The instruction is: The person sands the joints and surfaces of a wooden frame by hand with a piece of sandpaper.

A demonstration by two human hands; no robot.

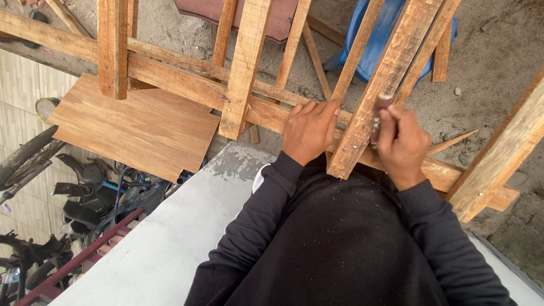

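Fastening step: left hand [309, 129] lies flat, fingers spread, on the long rail [187, 82]; right hand [401, 141], fingers pinching a brown tool [378, 116], works the slanted slat [374, 93] (1 o'clock). Next likely needs steady bracing.

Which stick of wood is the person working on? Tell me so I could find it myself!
Start at the long horizontal wooden rail crossing the frame. Follow it right to the two hands: the left hand presses on the rail, the right hand grips a small dark tool. Between them lies the wide slanted plank, the only one with nail heads at its lower end.
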